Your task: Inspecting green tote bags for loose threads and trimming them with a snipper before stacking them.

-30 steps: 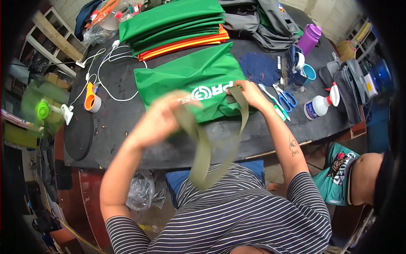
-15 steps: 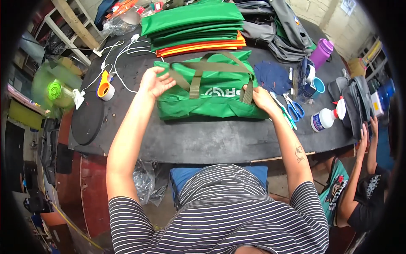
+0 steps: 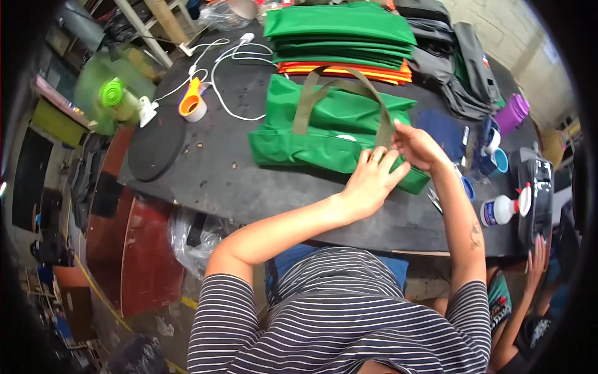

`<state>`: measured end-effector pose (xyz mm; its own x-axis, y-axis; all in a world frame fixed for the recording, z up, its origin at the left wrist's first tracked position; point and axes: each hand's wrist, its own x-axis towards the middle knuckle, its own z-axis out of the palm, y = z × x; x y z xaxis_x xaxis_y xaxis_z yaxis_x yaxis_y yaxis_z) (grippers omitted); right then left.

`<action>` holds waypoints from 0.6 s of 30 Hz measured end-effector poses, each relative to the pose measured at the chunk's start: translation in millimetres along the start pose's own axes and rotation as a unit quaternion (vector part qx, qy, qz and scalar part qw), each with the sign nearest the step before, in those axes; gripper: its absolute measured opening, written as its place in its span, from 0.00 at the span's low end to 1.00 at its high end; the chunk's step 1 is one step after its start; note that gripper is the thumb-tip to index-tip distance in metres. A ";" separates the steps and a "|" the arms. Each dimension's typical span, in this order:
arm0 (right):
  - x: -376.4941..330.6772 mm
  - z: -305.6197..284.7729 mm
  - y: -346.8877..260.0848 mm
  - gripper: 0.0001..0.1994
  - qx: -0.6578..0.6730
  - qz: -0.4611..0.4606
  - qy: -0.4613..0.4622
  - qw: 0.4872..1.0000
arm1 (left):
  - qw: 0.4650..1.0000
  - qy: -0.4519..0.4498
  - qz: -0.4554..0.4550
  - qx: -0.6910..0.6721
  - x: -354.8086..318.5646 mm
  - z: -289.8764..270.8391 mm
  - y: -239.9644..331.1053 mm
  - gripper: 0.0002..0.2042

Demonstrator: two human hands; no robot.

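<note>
A green tote bag (image 3: 311,149) with olive webbing handles (image 3: 303,112) lies on the dark table in front of me, its pale printed mark mostly covered. My left hand (image 3: 370,184) reaches across to the bag's right front, bent fingers gripping the green material by the foot of the right handle strap; its thumb is hidden. Just right of that strap, my right hand (image 3: 421,147) is closed, thumb and fingers drawn together. Whatever its fingertips pinch is too small or covered to make out.
Behind the bag rises a stack of folded green and orange bags (image 3: 342,40). Grey bags (image 3: 442,68), a purple bottle (image 3: 512,113) and a spray bottle (image 3: 498,210) stand rightward. At left are an orange-and-white cup-shaped holder (image 3: 193,107), white cables and a green fan (image 3: 112,93). Another person's hand (image 3: 537,265) shows far right.
My left hand has left the bag's left side and crossed to its right front. My right hand has shifted up beside the strap. The view has turned, and the bag sits slightly skewed.
</note>
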<state>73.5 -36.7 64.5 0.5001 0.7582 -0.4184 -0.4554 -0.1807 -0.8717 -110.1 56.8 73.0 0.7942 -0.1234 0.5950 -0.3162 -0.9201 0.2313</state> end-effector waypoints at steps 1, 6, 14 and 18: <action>-11.8 22.0 -18.2 0.18 -0.067 0.048 -0.040 0.996 | 0.999 -0.022 -0.031 0.019 -4.0 -4.2 -10.3 0.23; -9.8 -4.9 -13.3 0.09 -0.193 0.071 -0.173 0.963 | 0.998 -0.042 0.012 0.049 8.6 -12.2 -16.8 0.17; 4.1 23.7 -43.3 0.12 -0.535 -0.168 0.154 0.814 | 0.961 -0.099 0.161 0.204 -18.0 -19.6 -0.6 0.05; 16.1 12.6 -68.8 0.14 -0.586 -0.258 0.349 0.684 | 0.982 -0.095 -0.018 0.159 -36.4 -33.8 22.8 0.07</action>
<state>103.6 -4.1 121.0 0.7878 0.5004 0.3591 0.6134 -0.6899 -0.3844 -163.7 52.9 82.6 0.8941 -0.1289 0.4290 -0.1324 -0.9910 -0.0217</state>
